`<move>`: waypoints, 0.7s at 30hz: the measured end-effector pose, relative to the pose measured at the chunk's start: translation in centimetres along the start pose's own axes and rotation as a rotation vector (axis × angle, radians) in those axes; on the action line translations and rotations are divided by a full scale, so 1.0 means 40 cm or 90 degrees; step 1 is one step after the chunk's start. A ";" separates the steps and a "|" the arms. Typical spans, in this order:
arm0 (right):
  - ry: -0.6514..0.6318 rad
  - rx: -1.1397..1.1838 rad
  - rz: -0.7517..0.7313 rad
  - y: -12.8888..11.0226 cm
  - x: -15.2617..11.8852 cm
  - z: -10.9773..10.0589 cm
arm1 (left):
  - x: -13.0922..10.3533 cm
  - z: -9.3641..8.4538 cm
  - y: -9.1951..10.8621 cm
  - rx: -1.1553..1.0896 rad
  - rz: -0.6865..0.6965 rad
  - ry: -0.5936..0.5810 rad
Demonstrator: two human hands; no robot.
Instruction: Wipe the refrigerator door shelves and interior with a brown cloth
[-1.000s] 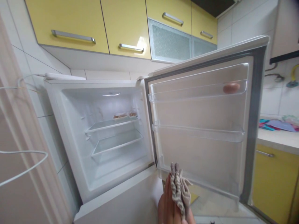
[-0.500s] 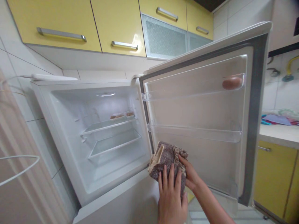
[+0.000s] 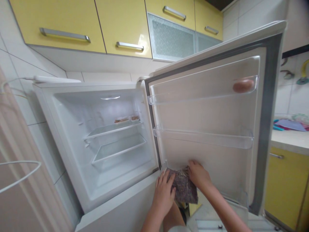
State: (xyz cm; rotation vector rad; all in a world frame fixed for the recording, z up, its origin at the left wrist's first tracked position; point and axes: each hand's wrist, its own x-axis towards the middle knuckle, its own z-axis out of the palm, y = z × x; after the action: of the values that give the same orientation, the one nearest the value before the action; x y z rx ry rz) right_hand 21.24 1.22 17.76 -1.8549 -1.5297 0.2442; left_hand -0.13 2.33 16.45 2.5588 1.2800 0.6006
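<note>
Looping in from the left edge, a thin white cable (image 3: 38, 166) hangs before a pale tiled wall (image 3: 12, 69). Glossy yellow wall cabinets (image 3: 62, 16) with silver bar handles run overhead. A flat white plastic box (image 3: 56, 79) lies on top of the white refrigerator (image 3: 61, 154). Its upper compartment stands open and lit, with smooth white walls and two white-edged glass shelves (image 3: 106, 130); two small clear packs of brownish food (image 3: 122, 120) sit at the back of the upper one.

At the lower middle, the person's left hand (image 3: 165, 193) lies on the left edge of a mottled purple-brown textured cloth (image 3: 185, 188), its fingers bent and slightly apart, the thumb against the fabric. The cloth hangs between the two hands, in front of the lower hinge side of the open white door (image 3: 207, 116). The right hand (image 3: 199, 175) grips its upper right corner, fingers close together and curled; whether they touch the door cannot be told. A bare leg (image 3: 173, 216) shows beneath.

The door's smooth inner panel carries clear plastic racks (image 3: 205, 138), and a reddish oval object (image 3: 243, 85) rests at the right end of the top one. A dark grey gasket (image 3: 264, 129) rims the door. Farther right, colourful thin sheets (image 3: 291, 124) lie on a pale countertop (image 3: 289, 138) above a yellow base cabinet (image 3: 285, 180).
</note>
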 end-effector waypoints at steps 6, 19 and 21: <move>-0.106 -0.125 -0.263 -0.113 -0.083 0.033 | 0.041 0.035 -0.035 -0.054 0.014 0.031; -0.135 -0.335 -0.250 -0.107 -0.045 0.080 | 0.059 0.042 -0.126 -0.156 -0.016 0.053; -0.125 -0.342 -0.234 -0.082 -0.053 0.068 | 0.055 0.026 -0.117 -0.113 -0.012 0.028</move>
State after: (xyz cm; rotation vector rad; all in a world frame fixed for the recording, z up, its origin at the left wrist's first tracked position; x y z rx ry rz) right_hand 16.56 0.52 17.18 -1.9276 -2.1993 -0.1817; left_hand -1.80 6.86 14.37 2.3988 1.2047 0.7352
